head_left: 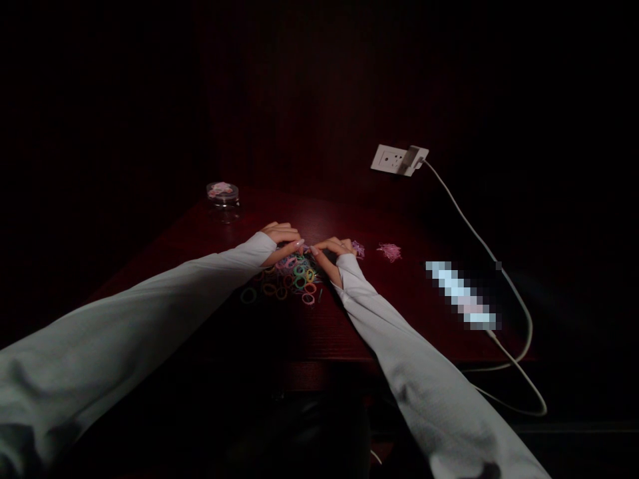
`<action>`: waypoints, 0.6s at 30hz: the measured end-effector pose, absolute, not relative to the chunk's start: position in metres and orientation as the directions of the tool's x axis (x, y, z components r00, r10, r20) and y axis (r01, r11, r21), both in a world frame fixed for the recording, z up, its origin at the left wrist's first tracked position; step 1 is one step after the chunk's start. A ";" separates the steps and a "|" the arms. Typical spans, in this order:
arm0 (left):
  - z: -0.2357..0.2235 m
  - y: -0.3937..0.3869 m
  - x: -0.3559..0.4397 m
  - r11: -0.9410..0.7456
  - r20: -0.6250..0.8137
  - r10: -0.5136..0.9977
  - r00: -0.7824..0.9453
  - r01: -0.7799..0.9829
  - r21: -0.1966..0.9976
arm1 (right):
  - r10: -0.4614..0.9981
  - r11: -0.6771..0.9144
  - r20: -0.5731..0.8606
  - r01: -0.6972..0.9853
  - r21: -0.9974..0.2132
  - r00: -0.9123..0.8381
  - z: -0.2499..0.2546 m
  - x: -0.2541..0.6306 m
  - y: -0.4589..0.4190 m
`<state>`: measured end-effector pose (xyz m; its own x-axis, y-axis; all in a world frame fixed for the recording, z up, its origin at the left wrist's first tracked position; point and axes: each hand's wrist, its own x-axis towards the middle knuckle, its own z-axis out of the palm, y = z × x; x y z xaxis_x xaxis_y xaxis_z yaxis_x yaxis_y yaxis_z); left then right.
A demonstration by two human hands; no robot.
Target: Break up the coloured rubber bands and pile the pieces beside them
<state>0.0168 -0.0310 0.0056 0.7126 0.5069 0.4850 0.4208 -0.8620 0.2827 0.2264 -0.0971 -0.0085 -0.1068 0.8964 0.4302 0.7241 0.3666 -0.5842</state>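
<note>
Broadly, a dark red wooden counter (299, 336) carries a loose pile of small multicoloured rings (299, 282) near its middle. Over the pile's far side the left hand (281, 237) and right hand (334, 247) nearly meet. A clear, round lidded jar (223, 199) stands off left; right of the hands lie a pink heap (390, 251) and a purple heap (358, 249) — and between the fingertips, a tiny purplish bit (306, 249), whether in either grip I cannot tell

Hiding purple pieces (359, 250) partly behind the right hand (335, 251) — and the white cable (529, 326) partly behind the right sleeve (424, 372). Cutting off that and the left sleeve (124, 332) below. Blurring the screen (462, 295) into blocks. Leaving the left hand's (283, 238) grip too small to tell.
</note>
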 end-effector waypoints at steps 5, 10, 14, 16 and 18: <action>0.006 -0.032 0.017 -0.861 0.485 0.509 0.711 0.418 0.291 | 0.889 0.375 0.445 0.726 -0.576 -0.106 -0.013 0.228 -0.093; 0.007 -0.034 0.017 -0.847 0.483 0.531 0.696 0.433 0.307 | 0.873 0.396 0.473 0.732 -0.554 -0.115 -0.019 0.230 -0.087; 0.007 -0.034 0.017 -0.849 0.498 0.528 0.688 0.422 0.317 | 0.869 0.407 0.481 0.720 -0.562 -0.115 -0.021 0.231 -0.085; 0.007 -0.034 0.017 -0.851 0.497 0.525 0.691 0.415 0.322 | 0.868 0.413 0.483 0.704 -0.577 -0.114 -0.020 0.231 -0.086; 0.007 -0.034 0.017 -0.852 0.495 0.523 0.694 0.410 0.327 | 0.875 0.405 0.472 0.701 -0.587 -0.110 -0.017 0.230 -0.088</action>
<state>0.0168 -0.0339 0.0065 0.6936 0.5234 0.4950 0.4095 -0.8518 0.3268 0.2304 -0.0879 -0.0174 -0.1099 0.8747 0.4720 0.7007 0.4050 -0.5873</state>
